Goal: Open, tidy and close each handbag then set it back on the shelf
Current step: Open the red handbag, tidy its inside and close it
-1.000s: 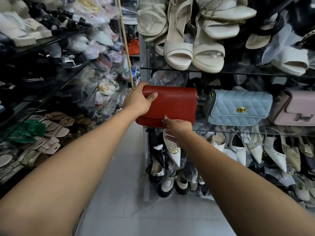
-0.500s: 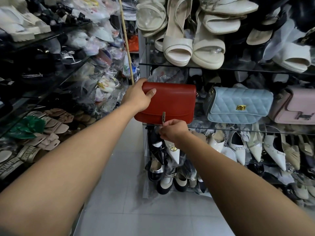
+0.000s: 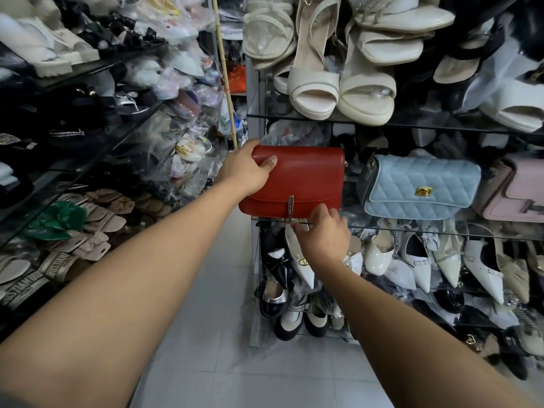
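Note:
A red handbag [image 3: 306,178] stands upright at the left end of a glass shelf [image 3: 412,228], its flap shut and a metal clasp at the front bottom. My left hand [image 3: 245,169] grips its upper left corner, thumb across the front. My right hand [image 3: 322,234] is under the bag's lower edge, fingers curled at the foot of the clasp and touching the bag's bottom right. A pale blue quilted handbag [image 3: 418,187] sits to the right on the same shelf, and a pink handbag [image 3: 518,192] beyond it.
Cream heeled sandals [image 3: 338,83] crowd the shelf above. White pointed flats [image 3: 412,257] and black shoes fill the shelves below. A rack of bagged shoes and slippers [image 3: 97,219] runs along the left. A bamboo pole [image 3: 226,75] leans behind. Grey tiled floor [image 3: 223,334] lies between.
The red bag has settled lower onto the shelf edge. My right hand slid right from directly under the clasp to the bag's lower right. My left hand kept its grip.

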